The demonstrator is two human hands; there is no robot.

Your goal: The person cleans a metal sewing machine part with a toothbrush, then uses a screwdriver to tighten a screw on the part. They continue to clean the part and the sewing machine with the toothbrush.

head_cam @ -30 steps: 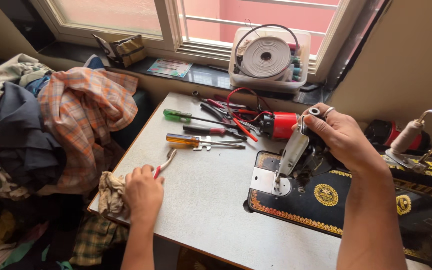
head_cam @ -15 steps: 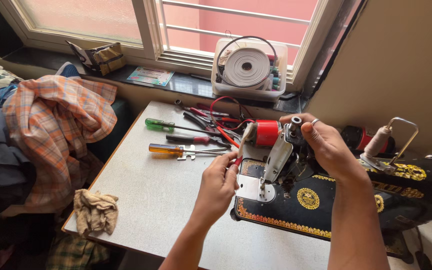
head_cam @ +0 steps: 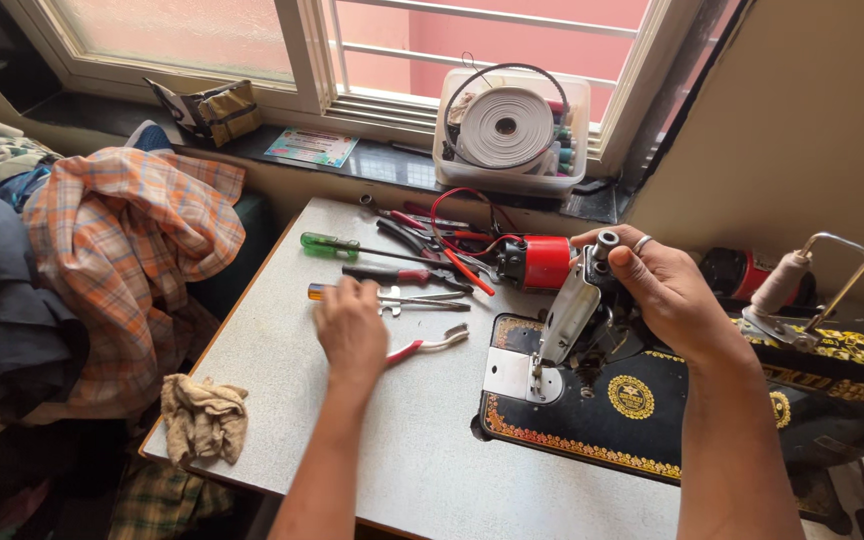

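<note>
From the head camera, we are seeing one black sewing machine point(head_cam: 692, 400) sitting on one grey table point(head_cam: 282, 400), and we are placing everything else from it. Our right hand point(head_cam: 667, 290) is wrapping around the machine's head end, fingers curled and pressed against the metal. Our left hand point(head_cam: 352, 332) is lying left of the machine, palm down over the red handles of one pair of pliers point(head_cam: 430, 345); we cannot tell whether the fingers are closing on them. Further left are lying two screwdrivers, one green-handled point(head_cam: 330, 245) and one orange-handled point(head_cam: 320, 291). Behind the machine, one clear plastic box point(head_cam: 452, 165) is holding one white tape roll point(head_cam: 505, 127) and several thread spools.
</note>
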